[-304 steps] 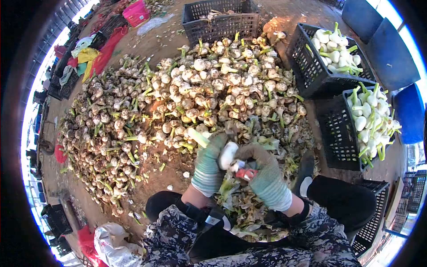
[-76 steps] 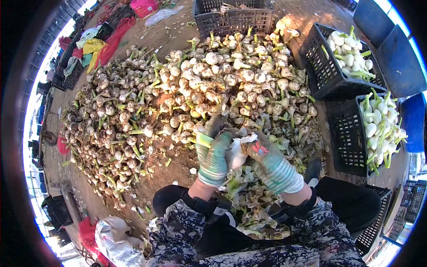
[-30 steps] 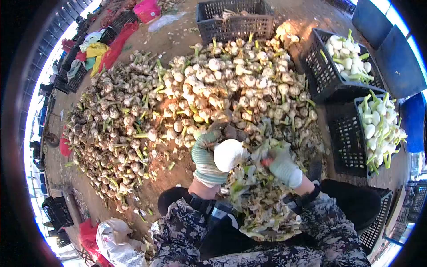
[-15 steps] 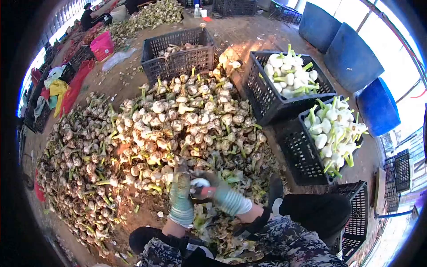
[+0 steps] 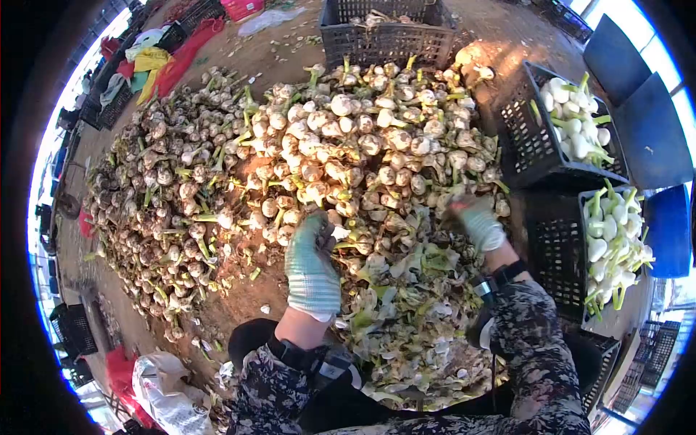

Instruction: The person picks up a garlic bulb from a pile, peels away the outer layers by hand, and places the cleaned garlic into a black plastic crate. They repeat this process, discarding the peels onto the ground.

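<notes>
**Gloved hands at a big garlic heap**

The left hand (image 5: 313, 264) has curled fingers at the near edge of the garlic heap (image 5: 370, 145); I can't tell if it grips a bulb. The right hand (image 5: 480, 223) is blurry over the heap, its hold unclear. Bulbs look light and hard, with thin skin that might slip. Their fat round part seems best to grab. Right of the right hand, two black crates (image 5: 523, 138) (image 5: 554, 254) hold clean white garlic (image 5: 611, 230). Beyond both hands, a dark crate (image 5: 388, 47) holds brown bits (image 5: 373, 18).
</notes>
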Demonstrator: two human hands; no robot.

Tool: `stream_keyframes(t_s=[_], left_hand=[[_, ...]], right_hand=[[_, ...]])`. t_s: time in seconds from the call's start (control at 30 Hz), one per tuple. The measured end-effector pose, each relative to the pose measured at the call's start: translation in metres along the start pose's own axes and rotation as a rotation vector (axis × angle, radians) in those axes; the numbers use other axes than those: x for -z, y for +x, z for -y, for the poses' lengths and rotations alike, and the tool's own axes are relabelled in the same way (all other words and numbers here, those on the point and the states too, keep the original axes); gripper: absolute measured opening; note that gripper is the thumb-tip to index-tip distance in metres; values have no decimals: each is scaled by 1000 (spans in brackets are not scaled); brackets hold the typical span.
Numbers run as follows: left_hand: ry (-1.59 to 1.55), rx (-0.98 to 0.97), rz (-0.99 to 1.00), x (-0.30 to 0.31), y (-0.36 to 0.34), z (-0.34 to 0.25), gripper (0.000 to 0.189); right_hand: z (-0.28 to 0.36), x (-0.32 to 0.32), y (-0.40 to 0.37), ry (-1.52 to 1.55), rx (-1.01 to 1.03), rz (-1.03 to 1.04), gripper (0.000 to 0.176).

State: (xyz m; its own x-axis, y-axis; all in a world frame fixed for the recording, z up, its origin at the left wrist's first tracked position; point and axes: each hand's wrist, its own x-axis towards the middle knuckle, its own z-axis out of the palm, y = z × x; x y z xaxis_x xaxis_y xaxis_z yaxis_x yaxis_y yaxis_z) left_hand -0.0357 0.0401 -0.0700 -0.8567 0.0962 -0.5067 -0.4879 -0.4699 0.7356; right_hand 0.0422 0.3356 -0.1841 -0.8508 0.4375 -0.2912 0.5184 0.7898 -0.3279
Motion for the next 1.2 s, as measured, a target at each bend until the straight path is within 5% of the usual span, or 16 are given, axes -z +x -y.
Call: stream_keyframes(t_s=[0.1, 0.23, 0.37, 0.4, 0.43, 0.47, 0.5, 0.53, 0.7, 0.77, 0.83, 0.97, 1.03, 1.1, 1.17, 1.2], left_hand=[[-19, 21, -14, 1, -6, -8, 14], [89, 46, 59, 12, -8, -4, 22], [201, 91, 114, 32, -1, -4, 27], [199, 89, 99, 32, -2, -7, 28], [197, 90, 88, 31, -2, -9, 29], [188, 89, 91, 32, -2, -11, 29], [171, 175, 95, 31, -1, -12, 31], [155, 262, 105, 30, -1, -13, 33], [-163, 579, 389, 24, -9, -11, 41], [-252, 564, 628, 26, -13, -10, 46], [-238, 549, 569, 24, -21, -21, 46], [-9, 219, 506, 26, -32, -25, 42], [365, -266, 571, 23, -41, -27, 50], [442, -397, 636, 24, -43, -30, 53], [840, -819, 668, 24, -48, -38, 50], [825, -813, 651, 24, -52, -39, 48]], right_hand=[[92, -4, 3, 184, -141, 253, 43], [131, -70, 69, -304, 441, -196, 63], [163, -57, 84, -215, 205, 112, 28], [160, -52, 74, 587, 25, 58, 15], [144, -69, 78, 729, -17, -196, 16], [164, -18, 57, 1179, -497, -43, 22], [129, -59, 64, 1899, -391, -120, 39], [138, -29, 34, 2022, -123, 47, 23], [167, 21, -78, 1725, 437, 70, 28], [165, 21, -95, 1460, 165, 120, 26], [169, 21, -103, 1454, 210, 49, 25], [182, 27, -118, 1417, 292, -121, 23], [185, 35, -136, 1864, -63, 216, 22], [203, 53, -152, 1729, -286, 196, 26], [201, 49, -152, 1740, -175, 184, 31], [201, 48, -153, 1738, -171, 178, 31]])
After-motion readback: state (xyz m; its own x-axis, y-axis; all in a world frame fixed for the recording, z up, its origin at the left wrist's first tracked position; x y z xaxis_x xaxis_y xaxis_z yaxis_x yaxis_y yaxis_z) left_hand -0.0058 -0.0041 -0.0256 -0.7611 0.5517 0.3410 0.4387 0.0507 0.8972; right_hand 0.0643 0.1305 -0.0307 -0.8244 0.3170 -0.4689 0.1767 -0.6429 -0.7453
